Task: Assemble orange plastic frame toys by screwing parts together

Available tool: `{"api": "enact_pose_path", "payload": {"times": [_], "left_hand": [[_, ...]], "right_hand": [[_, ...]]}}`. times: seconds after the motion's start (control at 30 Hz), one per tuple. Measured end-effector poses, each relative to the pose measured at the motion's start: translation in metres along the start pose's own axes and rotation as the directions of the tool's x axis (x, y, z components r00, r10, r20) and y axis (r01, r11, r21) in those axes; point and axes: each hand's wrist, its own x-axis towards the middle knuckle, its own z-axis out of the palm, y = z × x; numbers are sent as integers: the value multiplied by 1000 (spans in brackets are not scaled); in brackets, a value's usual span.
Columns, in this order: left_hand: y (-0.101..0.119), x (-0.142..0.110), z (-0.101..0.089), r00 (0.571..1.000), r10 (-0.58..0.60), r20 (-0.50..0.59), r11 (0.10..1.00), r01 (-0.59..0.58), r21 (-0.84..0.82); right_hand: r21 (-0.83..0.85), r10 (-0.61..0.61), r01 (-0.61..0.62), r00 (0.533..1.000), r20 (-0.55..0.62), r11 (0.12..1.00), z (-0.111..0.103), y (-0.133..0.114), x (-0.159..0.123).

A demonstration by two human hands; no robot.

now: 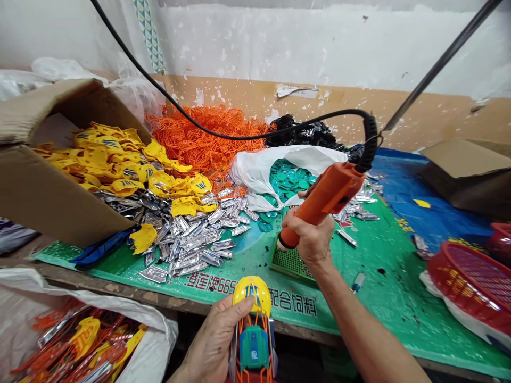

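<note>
Fingers of the left hand [239, 307] clench a yellow-capped plastic frame [253, 348] low in view, while fingers of the right hand [294, 221] wrap a corded orange power driver [324, 198], its nose beside a green perforated board [291, 264].

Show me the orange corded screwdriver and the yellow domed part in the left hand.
Orange corded screwdriver [331, 194]: head view, point on its body.
Yellow domed part [251, 291]: head view, point on its front face.

Wooden bench [112, 284] | green printed mat [379, 298] | loose silver pieces [191, 244] | green perforated board [289, 263] | open cardboard box [51, 181]
</note>
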Motion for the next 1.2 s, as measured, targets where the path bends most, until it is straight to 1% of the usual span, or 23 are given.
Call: {"api": "enact_pose_path", "payload": {"times": [0.23, 0.33, 0.53, 0.63, 0.7, 0.83, 0.97, 1.07, 1.2], "left_hand": [[-1, 2, -1, 999, 22, 26, 999, -24, 45], [-2, 1, -2, 1000, 24, 16, 999, -25, 42], [-2, -1, 2, 1000, 15, 12, 999, -15, 49], [-2, -1, 5, 1000, 11, -12, 1000, -11, 15], [-2, -1, 7, 1000, 2, -29, 1000, -2, -5], [-2, 0, 7, 999, -5, -44, 1000, 5, -1], [-2, 1, 9, 999, 20, -34, 1000, -20, -14], [-4, 2, 9, 998, 65, -1, 997, -65, -33], [-6, 1, 9, 995, 91, 36, 996, -90, -20]], "right_hand": [[-32, -3, 3, 1000, -8, 999, 2, -4, -2], [-41, -11, 11, 1000, -7, 999, 3, -4, -3], [-43, -34, 34, 999, -8, 998, -3, 1, 0], [-10, -61, 61, 998, -12, 998, -5, -7, 4], [61, -72, 72, 997, -5, 996, -5, -19, 3], [222, -24, 8, 997, 70, 975, -4, -48, -12], [295, -22, -30, 985, 171, 955, -1, -69, -37], [315, 0, -74, 974, 226, 946, 2, -74, -53], [320, 5, -79, 974, 226, 944, 7, -71, -63]]}}
